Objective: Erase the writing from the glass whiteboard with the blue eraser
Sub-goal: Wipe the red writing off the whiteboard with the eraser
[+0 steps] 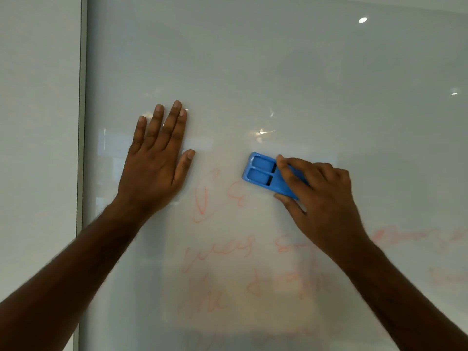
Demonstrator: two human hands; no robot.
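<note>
The glass whiteboard [278, 72] fills most of the view. Faint red handwriting [217, 249] covers its lower middle, with more smeared red marks at the lower right [415, 236]. My right hand [321, 196] grips the blue eraser [263, 174], which lies flat against the glass just above the writing, tilted down to the right. Its two rectangular recesses face me; its right end is hidden under my fingers. My left hand [157, 163] is pressed flat on the glass to the left of the eraser, fingers spread and pointing up, holding nothing.
The board's left edge [82, 148] runs vertically, with a pale wall [38, 122] beyond it. Ceiling lights reflect in the glass at upper right [362, 20]. The upper part of the board shows no writing.
</note>
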